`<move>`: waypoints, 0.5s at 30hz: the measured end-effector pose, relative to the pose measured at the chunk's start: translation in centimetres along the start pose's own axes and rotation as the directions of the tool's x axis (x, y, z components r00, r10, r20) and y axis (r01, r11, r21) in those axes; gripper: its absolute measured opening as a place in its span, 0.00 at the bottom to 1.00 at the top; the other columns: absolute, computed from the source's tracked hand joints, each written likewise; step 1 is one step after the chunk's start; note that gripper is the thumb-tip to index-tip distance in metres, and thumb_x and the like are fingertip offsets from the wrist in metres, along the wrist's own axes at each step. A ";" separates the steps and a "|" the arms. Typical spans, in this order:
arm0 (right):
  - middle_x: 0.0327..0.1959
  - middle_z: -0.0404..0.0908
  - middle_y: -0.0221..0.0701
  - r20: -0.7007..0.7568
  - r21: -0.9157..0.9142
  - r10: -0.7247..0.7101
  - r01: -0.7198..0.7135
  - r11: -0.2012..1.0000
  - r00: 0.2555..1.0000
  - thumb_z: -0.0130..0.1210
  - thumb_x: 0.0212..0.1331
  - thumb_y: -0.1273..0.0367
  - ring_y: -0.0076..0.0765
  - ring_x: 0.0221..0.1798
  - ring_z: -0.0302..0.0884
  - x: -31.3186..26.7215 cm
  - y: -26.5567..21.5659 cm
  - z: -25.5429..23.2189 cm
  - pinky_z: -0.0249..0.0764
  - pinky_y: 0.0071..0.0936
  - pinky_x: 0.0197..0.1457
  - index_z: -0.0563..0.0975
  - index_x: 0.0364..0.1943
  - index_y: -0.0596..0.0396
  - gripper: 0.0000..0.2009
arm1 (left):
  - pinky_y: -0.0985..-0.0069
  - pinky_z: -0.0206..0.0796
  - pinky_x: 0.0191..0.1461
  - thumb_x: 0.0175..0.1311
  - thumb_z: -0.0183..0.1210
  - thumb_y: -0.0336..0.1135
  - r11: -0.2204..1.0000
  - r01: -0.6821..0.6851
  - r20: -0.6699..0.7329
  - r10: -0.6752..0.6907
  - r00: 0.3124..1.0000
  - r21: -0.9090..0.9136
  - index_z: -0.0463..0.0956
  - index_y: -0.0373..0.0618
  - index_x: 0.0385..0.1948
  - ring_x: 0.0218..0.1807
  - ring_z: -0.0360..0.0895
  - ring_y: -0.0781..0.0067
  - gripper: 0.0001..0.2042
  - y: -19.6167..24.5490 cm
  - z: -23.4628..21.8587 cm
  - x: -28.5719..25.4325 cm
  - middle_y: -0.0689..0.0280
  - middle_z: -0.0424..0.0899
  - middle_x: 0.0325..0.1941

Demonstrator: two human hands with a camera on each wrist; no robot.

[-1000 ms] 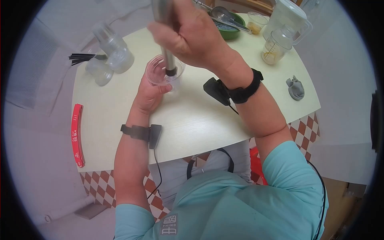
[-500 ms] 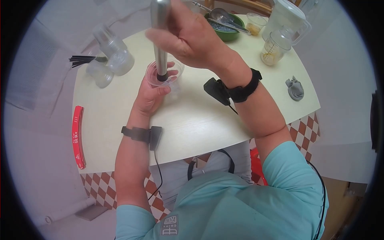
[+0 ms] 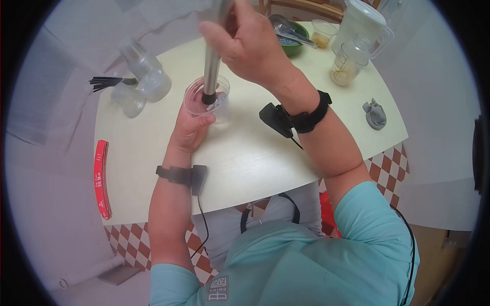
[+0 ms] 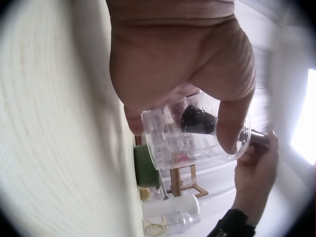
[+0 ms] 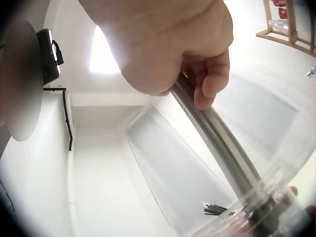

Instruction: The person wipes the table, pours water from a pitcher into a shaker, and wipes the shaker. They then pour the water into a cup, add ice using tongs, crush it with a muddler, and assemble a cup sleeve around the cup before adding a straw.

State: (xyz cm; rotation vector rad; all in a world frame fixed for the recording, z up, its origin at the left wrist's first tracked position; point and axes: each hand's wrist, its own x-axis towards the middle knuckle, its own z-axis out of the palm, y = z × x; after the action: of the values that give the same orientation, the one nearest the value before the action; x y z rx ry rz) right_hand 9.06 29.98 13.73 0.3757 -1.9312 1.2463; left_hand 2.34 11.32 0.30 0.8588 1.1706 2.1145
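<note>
Currently, left hand [image 3: 190,125] grips clear plastic cup [image 3: 206,97] upright on the table [image 3: 255,168], left of centre; right hand [image 3: 258,46] grips metal muddler [image 3: 212,71], its black tip inside the cup; green bowl [image 3: 292,42] at far right

Clear cup [image 3: 223,108]: we saw it transparent, mouth facing up, with clear chunks [image 4: 183,143] inside its lower part.
Silver rod [image 3: 212,70]: we saw it smooth, shiny and slightly tilted, its black tip down inside the cup.
</note>
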 end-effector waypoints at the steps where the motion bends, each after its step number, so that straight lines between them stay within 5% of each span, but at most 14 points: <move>1: 0.24 0.80 0.45 -0.003 -0.001 -0.001 0.001 1.000 1.000 0.60 0.63 0.59 0.52 0.27 0.80 -0.1 0.3 0.1 0.75 0.42 0.33 0.69 0.38 0.61 0.18 | 0.64 0.57 0.74 0.41 0.76 0.29 1.000 0.006 -0.002 -0.006 1.000 -0.019 0.58 0.45 0.70 0.69 0.67 0.62 0.48 0.1 0.3 0.0 0.62 0.70 0.66; 3: 0.24 0.80 0.44 0.205 -0.200 -0.014 0.056 0.978 0.979 0.61 0.62 0.61 0.50 0.28 0.81 -0.3 1.2 0.6 0.76 0.41 0.35 0.69 0.38 0.61 0.17 | 0.63 0.57 0.74 0.40 0.76 0.29 1.000 0.020 -0.008 -0.020 1.000 -0.004 0.58 0.46 0.71 0.69 0.67 0.61 0.49 0.0 0.5 -0.1 0.62 0.70 0.66; 7: 0.24 0.79 0.45 0.178 -0.175 0.043 -0.011 0.985 0.983 0.61 0.60 0.60 0.52 0.29 0.81 -0.4 0.3 0.9 0.77 0.40 0.37 0.69 0.37 0.61 0.18 | 0.63 0.58 0.73 0.40 0.77 0.29 1.000 0.025 -0.036 -0.025 0.999 -0.001 0.58 0.46 0.71 0.69 0.67 0.59 0.50 -0.1 -0.2 -0.1 0.62 0.68 0.67; 10: 0.28 0.82 0.42 0.098 -0.139 0.020 -0.006 0.990 0.995 0.61 0.64 0.64 0.42 0.31 0.83 -0.2 0.0 0.3 0.78 0.34 0.38 0.70 0.46 0.61 0.17 | 0.62 0.58 0.73 0.40 0.77 0.29 1.000 0.014 -0.017 -0.013 1.000 0.011 0.56 0.46 0.71 0.69 0.67 0.58 0.50 -0.5 -0.7 0.0 0.60 0.67 0.69; 12: 0.24 0.75 0.40 0.031 -0.186 -0.106 0.110 0.976 0.994 0.60 0.65 0.63 0.40 0.25 0.75 0.3 -0.4 -0.5 0.71 0.35 0.29 0.69 0.39 0.60 0.15 | 0.62 0.58 0.73 0.40 0.77 0.29 1.000 0.022 -0.015 -0.022 1.000 0.014 0.55 0.46 0.71 0.69 0.67 0.58 0.51 -0.4 -0.7 0.0 0.59 0.67 0.69; 15: 0.25 0.75 0.40 0.015 -0.102 -0.008 0.009 0.995 1.000 0.61 0.64 0.64 0.37 0.24 0.75 0.2 -2.4 -1.1 0.71 0.33 0.28 0.69 0.38 0.60 0.15 | 0.62 0.57 0.74 0.41 0.77 0.29 0.999 0.040 -0.012 -0.040 0.999 0.008 0.54 0.45 0.72 0.69 0.67 0.57 0.51 -0.4 -0.6 -0.1 0.58 0.68 0.68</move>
State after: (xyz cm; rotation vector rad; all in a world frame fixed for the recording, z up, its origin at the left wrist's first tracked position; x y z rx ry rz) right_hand 10.92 29.86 15.59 0.3404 -1.9947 1.1369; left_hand 2.01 11.17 -0.32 0.8210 1.1932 2.0863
